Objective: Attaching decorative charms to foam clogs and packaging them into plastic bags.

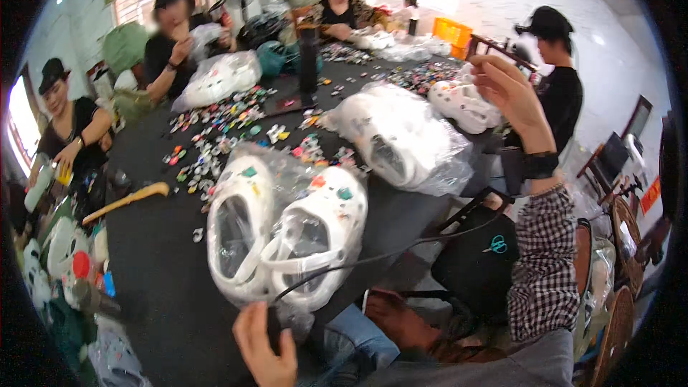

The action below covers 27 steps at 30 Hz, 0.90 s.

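A pair of white clogs (319, 218) with small coloured charms on the toes lies in front of me, partly wrapped in clear plastic. My left hand (265, 347) is just below their heels, thumb and fingers apart, with nothing visible in it. Raised at the right, my right hand (510, 99) has loosely bent, parted fingers and seems to hold nothing. Behind it in the view is another white clog (462, 106) with charms. A bulky clear bag of white clogs (401, 140) lies between this clog and the front pair.
Loose colourful charms (215, 147) are strewn over the dark table (165, 272). A black stand (308, 64) rises mid-table; a wooden stick (125, 203) lies left. A black cable (401, 249) crosses the front pair. Teal scissors (496, 244) rest on a black seat. Several people sit around.
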### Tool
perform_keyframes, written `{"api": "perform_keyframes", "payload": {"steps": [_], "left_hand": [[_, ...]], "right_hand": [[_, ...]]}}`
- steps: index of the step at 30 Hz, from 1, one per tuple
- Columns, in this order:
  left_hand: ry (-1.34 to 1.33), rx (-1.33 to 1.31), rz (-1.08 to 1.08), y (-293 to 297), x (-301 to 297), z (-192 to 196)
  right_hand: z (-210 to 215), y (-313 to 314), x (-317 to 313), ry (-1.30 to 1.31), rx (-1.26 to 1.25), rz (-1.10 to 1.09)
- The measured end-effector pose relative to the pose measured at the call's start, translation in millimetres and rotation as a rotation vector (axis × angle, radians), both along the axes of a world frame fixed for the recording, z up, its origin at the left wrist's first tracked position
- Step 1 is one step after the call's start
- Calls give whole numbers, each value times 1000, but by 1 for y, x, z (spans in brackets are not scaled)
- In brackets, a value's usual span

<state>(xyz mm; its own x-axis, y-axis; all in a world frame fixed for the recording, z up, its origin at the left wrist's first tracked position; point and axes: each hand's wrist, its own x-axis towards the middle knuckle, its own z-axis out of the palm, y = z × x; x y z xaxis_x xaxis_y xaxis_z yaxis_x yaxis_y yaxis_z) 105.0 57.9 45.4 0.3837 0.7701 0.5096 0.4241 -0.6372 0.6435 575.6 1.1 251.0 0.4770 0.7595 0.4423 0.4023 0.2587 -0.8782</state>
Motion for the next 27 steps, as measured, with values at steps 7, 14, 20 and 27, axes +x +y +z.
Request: {"api": "perform_keyframes", "payload": {"steps": [7,14,20,27], "left_hand": [[-134,-514,-553,-38,13,-14],[38,-103,-761,-39,23,-32],[-182,-28,-279,-7,-22,12],[64,194,180,44,-20,29]], "right_hand": [[-6,0,-18,-349,-243,-84],[-6,11,-41,-590,-380,15],[-45,31,-119,-607,-383,192],[-130,39,-235,-751,-101,432]]}}
